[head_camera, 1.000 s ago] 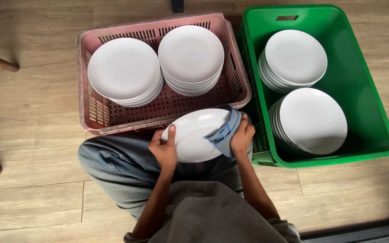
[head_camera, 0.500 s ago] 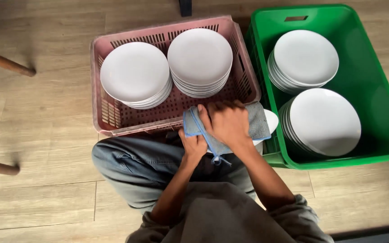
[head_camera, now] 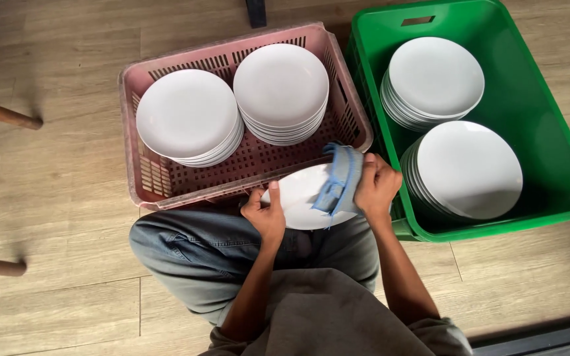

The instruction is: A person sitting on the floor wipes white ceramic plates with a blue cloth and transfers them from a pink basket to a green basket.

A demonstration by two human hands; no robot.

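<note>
Fingers of my right hand (head_camera: 377, 188) clamp a blue cloth (head_camera: 341, 179) on the white plate (head_camera: 305, 201) at its 3 o'clock rim, while my left hand (head_camera: 265, 214) grips the 9 o'clock edge above my lap.

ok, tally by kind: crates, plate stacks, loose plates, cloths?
Crates: 2, a pink crate and a green crate
Plate stacks: 4, two in pink, two in green
Loose plates: 1, a white plate gripped by the left hand
Cloths: 1, a blue cloth under the right hand
Total: 8
</note>
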